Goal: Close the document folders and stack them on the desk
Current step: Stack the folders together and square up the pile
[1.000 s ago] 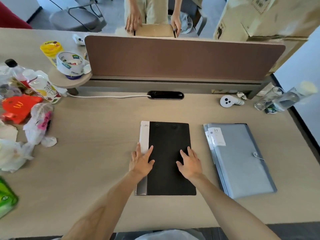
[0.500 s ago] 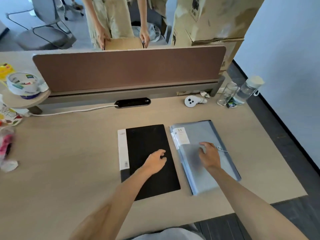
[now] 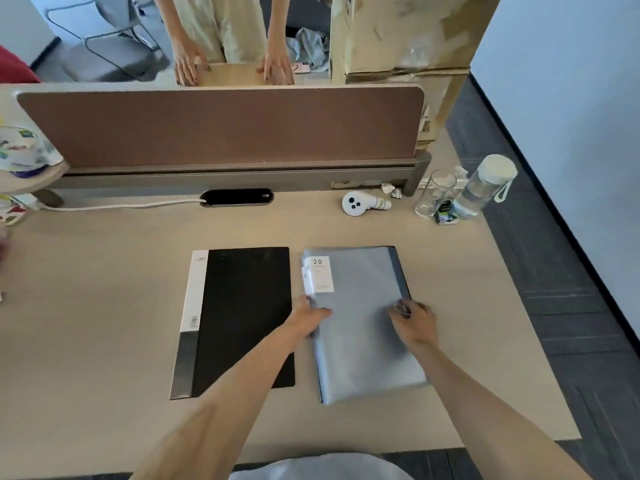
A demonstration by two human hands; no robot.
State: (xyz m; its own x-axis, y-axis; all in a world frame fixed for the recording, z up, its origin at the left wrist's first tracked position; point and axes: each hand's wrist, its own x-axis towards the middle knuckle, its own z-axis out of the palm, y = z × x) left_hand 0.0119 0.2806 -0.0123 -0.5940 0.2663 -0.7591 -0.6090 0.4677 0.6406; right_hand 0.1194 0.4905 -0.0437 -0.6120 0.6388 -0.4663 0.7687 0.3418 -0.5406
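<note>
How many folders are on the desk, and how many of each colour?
Black folder: 1
Blue folder: 1
Total: 2

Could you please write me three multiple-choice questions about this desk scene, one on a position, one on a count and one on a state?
1. Where does the blue-grey folder lie?
A) on top of the black folder
B) to the right of the black folder, flat on the desk
C) standing upright on its edge

2. How many folders are on the desk?
A) four
B) one
C) two

3. Which folder are the hands on?
A) the blue-grey folder
B) the black folder
C) neither

Answers:
1 B: the two lie side by side, with a strip of desk between them.
2 C: only the black one and the blue-grey one show.
3 A: the left hand holds its left edge and the right hand is at its right edge.
</note>
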